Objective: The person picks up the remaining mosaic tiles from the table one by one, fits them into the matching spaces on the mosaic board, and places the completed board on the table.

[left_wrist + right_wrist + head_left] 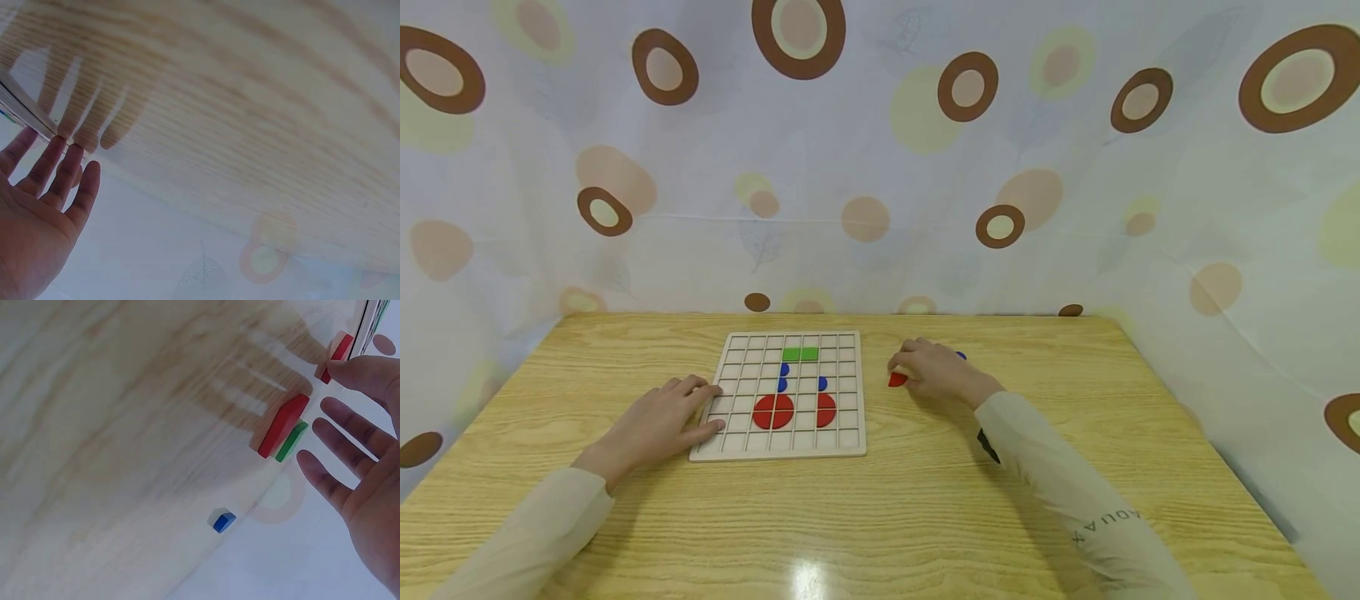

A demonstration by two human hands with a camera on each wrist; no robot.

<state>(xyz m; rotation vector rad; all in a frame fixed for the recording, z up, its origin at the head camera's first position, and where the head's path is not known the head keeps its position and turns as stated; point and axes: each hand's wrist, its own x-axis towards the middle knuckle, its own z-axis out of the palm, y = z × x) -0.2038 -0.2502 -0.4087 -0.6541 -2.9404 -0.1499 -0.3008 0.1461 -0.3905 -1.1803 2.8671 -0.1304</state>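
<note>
Board (844,444) with three blue pieces (785,369)

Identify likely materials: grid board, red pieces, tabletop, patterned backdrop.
Grid board: likely wood or fibreboard, matte; pale beige, no visible glare.
Red pieces: painted wood or plastic, can't tell; solid even colour, crisp edges.
Tabletop: wood or wood-look laminate, semi-gloss; grain streaks, bright reflection near the front.
Patterned backdrop: probably fabric or thin plastic sheet, mostly matte; creases, soft folds.

Glossy wood-grain table (895,517), matt wooden-looking board (848,441), smooth plastic-looking red piece (897,380), matt cloth sleeve (1067,479), creased sheet-like backdrop (850,150)
</note>
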